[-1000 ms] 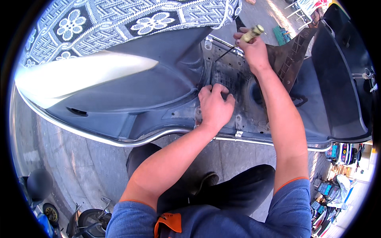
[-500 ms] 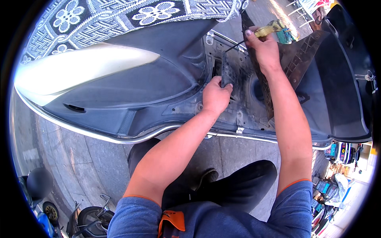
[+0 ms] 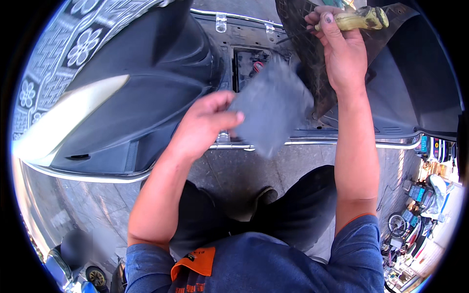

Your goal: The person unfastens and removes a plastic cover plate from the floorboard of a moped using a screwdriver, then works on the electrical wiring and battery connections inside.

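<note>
My left hand (image 3: 202,122) grips a flat, squarish grey plastic cover (image 3: 273,105) by its left edge, thumb on top; motion blurs the cover. Behind it, a rectangular opening (image 3: 240,61) shows in the scooter's floorboard, with a red part (image 3: 257,66) inside. Part of that opening is hidden by the cover. My right hand (image 3: 344,61) is closed round a screwdriver (image 3: 364,20) with a worn yellow handle, its dark shaft pointing left. Right beside these fingers stands a raised, ribbed dark panel (image 3: 312,61); whether they also hold it, I cannot tell.
The scooter's dark body (image 3: 161,107) with a pale side trim (image 3: 73,117) fills the left, under a patterned seat cover (image 3: 88,46). A metal rail (image 3: 312,142) runs along its near side. Other parked vehicles (image 3: 415,205) stand at lower right, and a wheel (image 3: 95,276) shows at lower left.
My left hand has lifted the cover out of the floorboard and drawn it nearer, turning its flat face up. The opening beneath now shows. My right hand still holds the screwdriver by the panel.
</note>
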`<state>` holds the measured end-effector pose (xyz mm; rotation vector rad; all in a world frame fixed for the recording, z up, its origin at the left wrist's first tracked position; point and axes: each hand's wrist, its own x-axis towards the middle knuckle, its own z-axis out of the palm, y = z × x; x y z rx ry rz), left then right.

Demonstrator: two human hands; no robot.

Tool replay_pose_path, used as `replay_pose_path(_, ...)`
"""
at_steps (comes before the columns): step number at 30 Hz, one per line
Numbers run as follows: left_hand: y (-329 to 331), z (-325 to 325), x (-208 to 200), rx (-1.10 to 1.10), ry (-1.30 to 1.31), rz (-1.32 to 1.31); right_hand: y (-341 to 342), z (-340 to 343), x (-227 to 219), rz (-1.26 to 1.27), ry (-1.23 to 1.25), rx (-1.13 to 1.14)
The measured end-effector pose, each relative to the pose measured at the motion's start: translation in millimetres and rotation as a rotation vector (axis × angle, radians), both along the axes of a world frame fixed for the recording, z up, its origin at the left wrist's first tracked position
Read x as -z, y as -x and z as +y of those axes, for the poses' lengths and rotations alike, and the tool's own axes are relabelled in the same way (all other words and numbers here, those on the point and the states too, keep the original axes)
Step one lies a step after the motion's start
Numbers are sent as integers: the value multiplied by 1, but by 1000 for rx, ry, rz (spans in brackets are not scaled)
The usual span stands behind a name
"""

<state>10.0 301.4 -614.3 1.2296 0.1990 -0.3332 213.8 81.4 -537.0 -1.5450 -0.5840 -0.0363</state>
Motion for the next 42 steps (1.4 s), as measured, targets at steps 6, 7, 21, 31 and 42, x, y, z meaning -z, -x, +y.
replay_pose_path(6, 55, -2, 18, 523, -23, 226, 5, -22, 28, -70, -108, -51)
replay_pose_path(7, 59, -7, 26, 658, -211, 187, 8, -23, 32, -81, -131, -61)
replay_pose_path(21, 106, -85, 284, 749, -538, 365, 6, -14, 25, -90, 70, -9)
replay_pose_path(31, 79, -122, 304, 718, -927, 329, 21, -15, 22, 35, 267, 68)
replay_pose_path(42, 28, -133, 58, 768, -720, -304, -10, -24, 58, -23, 265, 106)
